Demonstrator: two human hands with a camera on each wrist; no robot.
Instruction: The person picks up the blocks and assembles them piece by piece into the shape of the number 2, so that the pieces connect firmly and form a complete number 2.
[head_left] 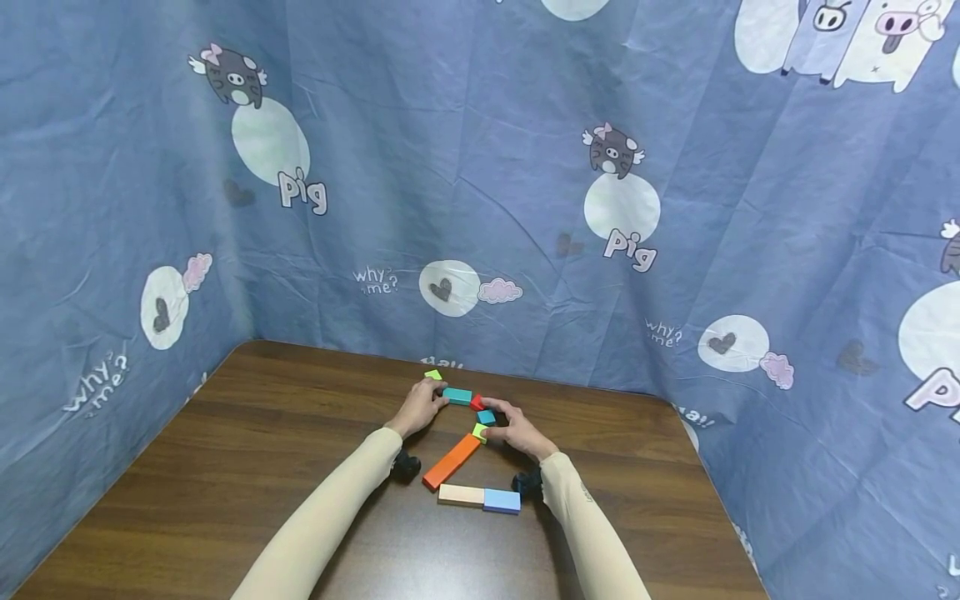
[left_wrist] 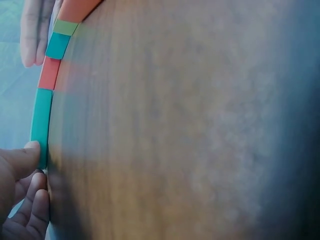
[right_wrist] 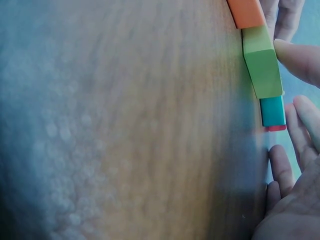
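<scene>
Several wooden blocks form a bent line on the table. My left hand (head_left: 419, 407) is at the left end of a long teal block (head_left: 457, 397), pinching that end between thumb and fingers. A red block (head_left: 477, 402), a small teal block (head_left: 487, 417), a lime-green block (head_left: 480, 432) and a long orange block (head_left: 452, 462) follow from its right end. My right hand (head_left: 519, 430) spans the right side of this line. Its thumb touches the lime-green block (right_wrist: 263, 65), while its extended index finger reaches beside the red block.
Another lime-green block (head_left: 432, 375) lies just beyond the left hand. Near the orange block's lower end, a pale wood block (head_left: 461, 495) and a light blue block (head_left: 502, 501) sit end to end. A blue patterned curtain (head_left: 465, 208) hangs behind the brown table (head_left: 247, 433).
</scene>
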